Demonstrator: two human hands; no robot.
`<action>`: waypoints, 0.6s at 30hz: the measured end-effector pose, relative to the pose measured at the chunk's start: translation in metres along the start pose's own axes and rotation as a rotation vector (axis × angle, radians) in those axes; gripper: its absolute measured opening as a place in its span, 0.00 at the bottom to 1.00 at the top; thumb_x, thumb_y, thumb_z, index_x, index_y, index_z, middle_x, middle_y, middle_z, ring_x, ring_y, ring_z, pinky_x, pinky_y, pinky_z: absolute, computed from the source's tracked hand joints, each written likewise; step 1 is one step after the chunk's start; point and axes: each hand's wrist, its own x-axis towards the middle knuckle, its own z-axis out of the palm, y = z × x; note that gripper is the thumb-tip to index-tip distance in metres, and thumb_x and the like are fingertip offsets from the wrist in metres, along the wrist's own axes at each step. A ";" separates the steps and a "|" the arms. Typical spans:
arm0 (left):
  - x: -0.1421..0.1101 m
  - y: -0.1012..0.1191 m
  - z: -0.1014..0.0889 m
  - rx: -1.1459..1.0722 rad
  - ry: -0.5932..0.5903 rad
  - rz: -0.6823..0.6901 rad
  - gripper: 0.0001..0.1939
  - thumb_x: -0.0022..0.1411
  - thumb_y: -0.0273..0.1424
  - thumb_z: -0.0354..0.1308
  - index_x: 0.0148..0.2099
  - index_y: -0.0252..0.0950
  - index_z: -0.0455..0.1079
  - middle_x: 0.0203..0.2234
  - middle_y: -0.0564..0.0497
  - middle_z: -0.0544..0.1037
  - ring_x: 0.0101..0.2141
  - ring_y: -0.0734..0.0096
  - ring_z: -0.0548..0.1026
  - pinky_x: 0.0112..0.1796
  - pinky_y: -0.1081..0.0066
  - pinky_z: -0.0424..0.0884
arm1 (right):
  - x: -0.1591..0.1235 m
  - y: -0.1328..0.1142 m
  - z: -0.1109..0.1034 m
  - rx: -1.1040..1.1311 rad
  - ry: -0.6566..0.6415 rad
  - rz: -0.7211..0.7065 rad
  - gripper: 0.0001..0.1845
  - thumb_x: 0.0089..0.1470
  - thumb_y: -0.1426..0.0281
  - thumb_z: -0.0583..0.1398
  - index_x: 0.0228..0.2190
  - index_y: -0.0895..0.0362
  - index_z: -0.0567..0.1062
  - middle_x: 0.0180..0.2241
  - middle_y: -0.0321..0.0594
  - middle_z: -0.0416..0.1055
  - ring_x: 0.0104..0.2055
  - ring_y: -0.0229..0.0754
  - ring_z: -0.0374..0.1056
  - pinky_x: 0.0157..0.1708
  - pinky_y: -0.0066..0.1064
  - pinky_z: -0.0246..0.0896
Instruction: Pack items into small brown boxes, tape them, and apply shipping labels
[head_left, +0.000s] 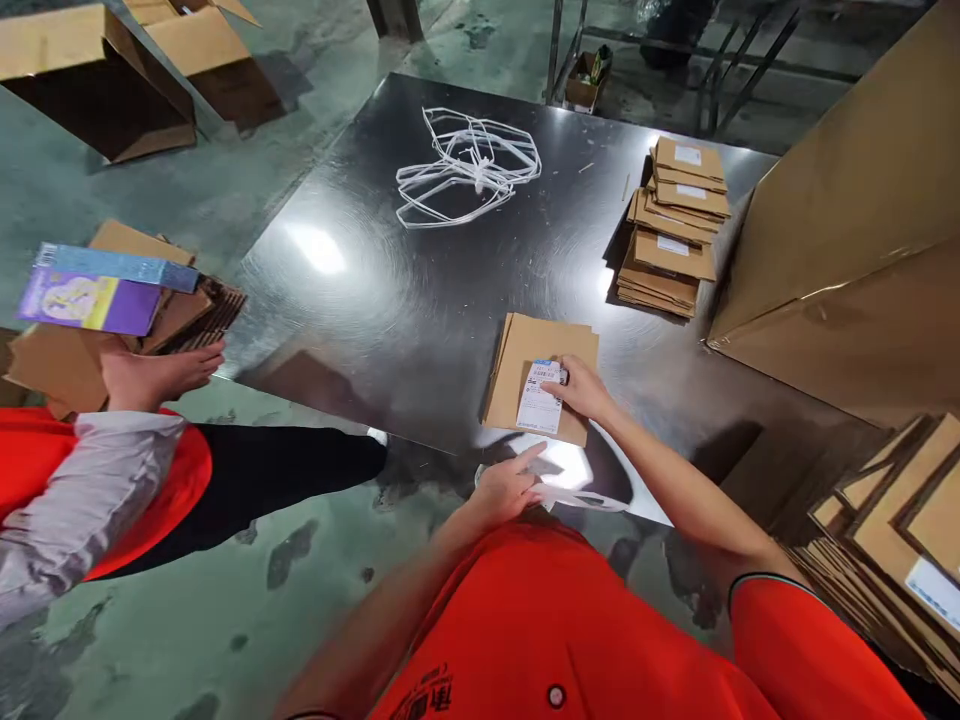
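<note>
Label-to-mailer step, by the look of it: white printed label point(536, 408) lies over the lower middle of a flat cardboard mailer point(519, 345) on the metal counter point(337, 320), just below and right of frame centre. More cardboard shows under the mailer's left and top edges.

Right hand point(581, 388) is at the label's right side, fingers close together on it; pinching or pressing, can't tell. Left hand point(508, 488) sits at the counter's near edge, index finger stretched towards the mailer, the others curled by a whitish loop point(592, 500); can't tell whether they grip it.

Label sits slightly tilted; can't confirm it's stuck down. Next move probably calls for squaring it and pressing it flat, corners included, with the mailer steadied.

Labelled pile point(656, 278) at upper right of the counter, white straps point(480, 178) at upper centre, both well clear. Co-worker's hand point(161, 375) at far left, under a load of cardboard, not involved here.
</note>
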 end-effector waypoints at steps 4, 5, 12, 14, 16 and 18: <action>0.015 -0.005 -0.010 0.300 -0.025 -0.150 0.12 0.65 0.29 0.51 0.37 0.31 0.76 0.67 0.39 0.59 0.39 0.57 0.78 0.43 0.61 0.71 | -0.001 0.003 0.001 -0.130 -0.018 0.041 0.20 0.57 0.60 0.62 0.48 0.55 0.70 0.49 0.47 0.71 0.50 0.50 0.66 0.47 0.41 0.63; 0.018 -0.006 -0.011 0.332 -0.028 -0.184 0.12 0.65 0.28 0.52 0.37 0.31 0.76 0.67 0.39 0.60 0.37 0.58 0.78 0.41 0.62 0.72 | -0.002 0.002 0.000 -0.169 -0.010 0.055 0.23 0.56 0.59 0.63 0.51 0.55 0.69 0.49 0.48 0.71 0.51 0.53 0.66 0.49 0.43 0.63; 0.023 -0.019 -0.008 0.216 0.028 -0.234 0.12 0.65 0.28 0.52 0.35 0.33 0.77 0.62 0.39 0.67 0.36 0.57 0.78 0.40 0.61 0.70 | -0.016 -0.028 0.020 -0.222 0.196 -0.045 0.36 0.61 0.59 0.57 0.66 0.56 0.56 0.65 0.56 0.56 0.68 0.64 0.48 0.64 0.61 0.44; 0.022 -0.021 -0.007 0.204 0.034 -0.235 0.11 0.64 0.27 0.53 0.35 0.32 0.77 0.61 0.37 0.68 0.37 0.53 0.79 0.41 0.59 0.70 | -0.017 -0.035 0.035 -0.154 0.016 -0.255 0.30 0.63 0.60 0.54 0.64 0.53 0.60 0.67 0.47 0.56 0.70 0.56 0.46 0.69 0.56 0.36; 0.021 -0.021 -0.007 0.176 0.049 -0.240 0.12 0.63 0.26 0.52 0.34 0.32 0.77 0.61 0.37 0.68 0.39 0.51 0.79 0.43 0.57 0.69 | -0.014 -0.028 0.039 -0.136 -0.087 -0.326 0.27 0.62 0.59 0.55 0.61 0.51 0.65 0.66 0.43 0.59 0.71 0.54 0.46 0.70 0.56 0.27; 0.022 -0.018 -0.008 0.020 0.095 -0.240 0.11 0.62 0.25 0.52 0.29 0.33 0.75 0.63 0.39 0.66 0.40 0.51 0.78 0.47 0.55 0.68 | -0.012 -0.008 0.027 -0.121 0.037 -0.151 0.26 0.60 0.58 0.56 0.58 0.51 0.69 0.65 0.44 0.60 0.71 0.56 0.45 0.69 0.59 0.24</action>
